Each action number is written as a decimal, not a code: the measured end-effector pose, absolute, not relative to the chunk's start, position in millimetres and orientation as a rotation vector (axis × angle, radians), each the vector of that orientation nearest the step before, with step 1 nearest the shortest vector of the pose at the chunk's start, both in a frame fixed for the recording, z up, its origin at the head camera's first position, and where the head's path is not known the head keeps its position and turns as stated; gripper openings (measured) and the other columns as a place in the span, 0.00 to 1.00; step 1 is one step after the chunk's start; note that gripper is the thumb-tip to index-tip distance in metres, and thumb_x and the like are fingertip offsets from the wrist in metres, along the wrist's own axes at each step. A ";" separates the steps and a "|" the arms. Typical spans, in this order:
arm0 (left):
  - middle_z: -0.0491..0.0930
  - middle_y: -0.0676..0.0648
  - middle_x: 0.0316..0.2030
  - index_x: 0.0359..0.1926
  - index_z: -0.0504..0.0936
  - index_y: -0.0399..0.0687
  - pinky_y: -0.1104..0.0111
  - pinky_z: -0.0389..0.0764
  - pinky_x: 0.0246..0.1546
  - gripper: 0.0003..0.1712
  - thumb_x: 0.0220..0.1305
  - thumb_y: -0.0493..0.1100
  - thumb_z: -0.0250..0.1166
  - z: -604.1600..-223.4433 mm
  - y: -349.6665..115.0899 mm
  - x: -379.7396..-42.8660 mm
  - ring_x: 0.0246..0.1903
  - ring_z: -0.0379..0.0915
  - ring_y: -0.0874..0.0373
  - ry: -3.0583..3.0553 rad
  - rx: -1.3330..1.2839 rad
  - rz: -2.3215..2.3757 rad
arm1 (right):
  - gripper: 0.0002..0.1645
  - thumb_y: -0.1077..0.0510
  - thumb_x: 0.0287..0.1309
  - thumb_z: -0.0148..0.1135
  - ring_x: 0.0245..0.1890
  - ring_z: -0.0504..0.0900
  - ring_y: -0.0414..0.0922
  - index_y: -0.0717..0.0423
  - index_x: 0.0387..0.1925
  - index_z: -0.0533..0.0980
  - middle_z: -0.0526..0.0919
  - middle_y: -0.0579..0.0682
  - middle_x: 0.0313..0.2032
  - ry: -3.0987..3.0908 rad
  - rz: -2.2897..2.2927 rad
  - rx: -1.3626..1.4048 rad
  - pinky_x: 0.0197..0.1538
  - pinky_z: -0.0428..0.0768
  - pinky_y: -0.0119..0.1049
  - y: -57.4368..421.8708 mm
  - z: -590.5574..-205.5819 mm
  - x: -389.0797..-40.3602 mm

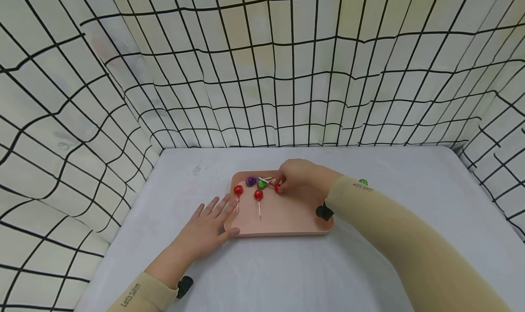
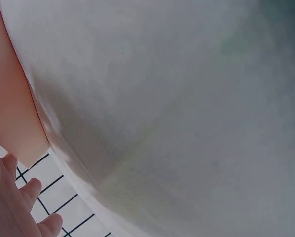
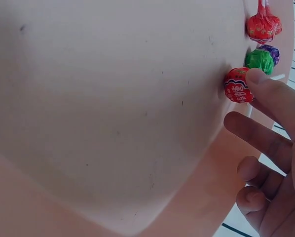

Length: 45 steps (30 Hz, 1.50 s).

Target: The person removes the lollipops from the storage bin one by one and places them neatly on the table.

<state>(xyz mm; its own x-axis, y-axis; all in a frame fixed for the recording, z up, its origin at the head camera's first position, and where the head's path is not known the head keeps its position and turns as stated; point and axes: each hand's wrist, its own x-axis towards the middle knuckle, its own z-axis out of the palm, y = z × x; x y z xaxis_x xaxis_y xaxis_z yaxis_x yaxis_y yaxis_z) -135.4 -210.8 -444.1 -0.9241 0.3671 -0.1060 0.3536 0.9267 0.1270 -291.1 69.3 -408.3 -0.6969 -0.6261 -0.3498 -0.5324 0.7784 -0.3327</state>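
Note:
My right hand (image 1: 296,174) reaches over the back of a pink tray (image 1: 287,218) and pinches a red lollipop (image 3: 239,89); the thumb presses its wrapped head in the right wrist view. Close by on the tray lie a purple lollipop (image 1: 251,181) and a green lollipop (image 1: 261,185), their sticks pointing right. Two more red lollipops lie left and in front, one of them (image 1: 258,195) with its stick toward me, the other (image 1: 238,190) near the left wall. With fingers spread, my left hand (image 1: 207,232) rests at the tray's left front corner, overlapping the rim.
A green wrapped candy (image 1: 362,181) shows on the white table (image 1: 283,271) beyond the right sleeve, partly hidden by it. Black-and-white grid walls (image 1: 287,75) stand behind the table and at both sides.

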 end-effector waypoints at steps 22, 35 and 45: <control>0.46 0.51 0.78 0.79 0.49 0.59 0.41 0.45 0.72 0.47 0.68 0.71 0.51 -442.9 -208.4 -134.6 0.76 0.42 0.43 2.955 0.532 0.156 | 0.11 0.58 0.62 0.67 0.41 0.78 0.40 0.41 0.43 0.86 0.83 0.39 0.36 2.443 -0.267 -0.946 0.52 0.77 0.38 87.4 -409.4 -291.4; 0.47 0.50 0.78 0.79 0.50 0.58 0.40 0.46 0.71 0.47 0.67 0.71 0.53 -441.2 -207.3 -133.8 0.76 0.43 0.42 2.960 0.531 0.147 | 0.15 0.60 0.64 0.65 0.47 0.75 0.39 0.35 0.43 0.87 0.82 0.34 0.39 2.443 -0.291 -0.962 0.60 0.73 0.37 86.4 -411.0 -285.2; 0.47 0.50 0.78 0.79 0.49 0.59 0.41 0.46 0.72 0.47 0.67 0.71 0.52 -442.1 -208.4 -134.8 0.76 0.43 0.42 2.967 0.537 0.154 | 0.15 0.59 0.67 0.60 0.53 0.78 0.42 0.42 0.48 0.86 0.84 0.38 0.46 2.467 -0.327 -0.987 0.63 0.73 0.41 92.3 -403.8 -288.4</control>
<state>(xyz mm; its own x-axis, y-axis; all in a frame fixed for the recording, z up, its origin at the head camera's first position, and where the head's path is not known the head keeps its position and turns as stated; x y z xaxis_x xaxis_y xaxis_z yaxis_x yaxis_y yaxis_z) -134.8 -208.4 -442.1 -0.9295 0.3545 -0.1024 0.3420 0.9318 0.1214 -288.4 92.3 -403.8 -0.6363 -0.6984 -0.3276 -0.5891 0.7141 -0.3783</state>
